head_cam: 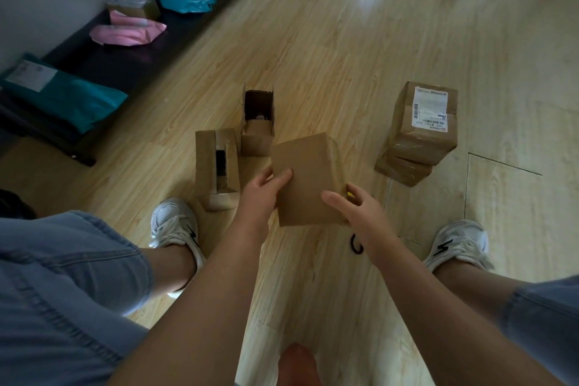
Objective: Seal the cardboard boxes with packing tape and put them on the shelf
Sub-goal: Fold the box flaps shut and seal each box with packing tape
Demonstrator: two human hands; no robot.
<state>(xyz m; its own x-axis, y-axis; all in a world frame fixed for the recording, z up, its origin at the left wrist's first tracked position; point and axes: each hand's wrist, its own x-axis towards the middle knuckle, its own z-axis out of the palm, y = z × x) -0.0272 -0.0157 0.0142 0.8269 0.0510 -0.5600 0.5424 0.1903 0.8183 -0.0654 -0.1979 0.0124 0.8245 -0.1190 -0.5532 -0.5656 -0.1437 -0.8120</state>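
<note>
Both hands hold a plain cardboard box (308, 172) above the wooden floor, its flaps closed. My left hand (266, 189) grips its left edge, thumb on top. My right hand (354, 205) grips the lower right corner; something yellow shows between its fingers and the box, and I cannot tell what it is. Two boxes with open flaps stand on the floor to the left: one near my left foot (216, 166), one farther back (258, 117). A low dark shelf (131, 53) runs along the wall at the upper left.
Two taped boxes (419, 135), the top one labelled, are stacked at the right. Teal mailers (62, 94), a pink mailer (128, 31) and small boxes lie on the shelf. A black looped object (357, 244) lies on the floor by my right wrist. My feet flank the work spot.
</note>
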